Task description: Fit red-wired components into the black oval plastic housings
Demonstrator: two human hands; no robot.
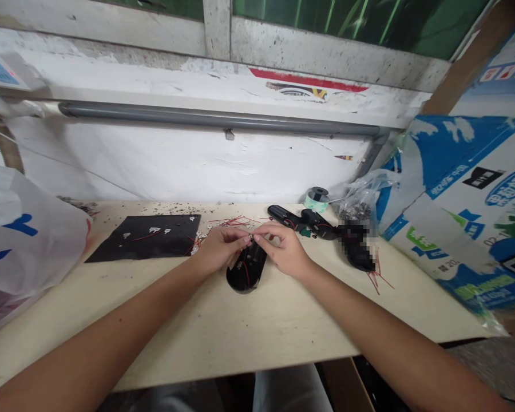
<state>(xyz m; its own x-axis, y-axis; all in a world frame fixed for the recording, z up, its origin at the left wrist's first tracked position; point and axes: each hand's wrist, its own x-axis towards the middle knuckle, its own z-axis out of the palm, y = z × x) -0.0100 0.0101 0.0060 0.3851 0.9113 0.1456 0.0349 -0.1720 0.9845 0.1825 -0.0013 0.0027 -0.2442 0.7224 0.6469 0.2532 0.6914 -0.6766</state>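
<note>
My left hand [217,249] and my right hand [287,252] meet in front of me, thumbs and fingertips pinched together. Between them is a small shiny metal piece [251,236], too small to make out its kind. Right under the fingers, a black plastic casing [242,277] lies on the table, its open side facing up. A thin red wire [247,273] runs inside it. The fingers partly cover the casing's far end.
Left of my hands lies a black sheet [111,247] with small white pieces and red wires [232,221] nearby. More black casings [283,216], a tape roll [316,200] and a clear bag of small parts [360,200] stand right. A white bag [21,240] and a carton [467,212] flank the table.
</note>
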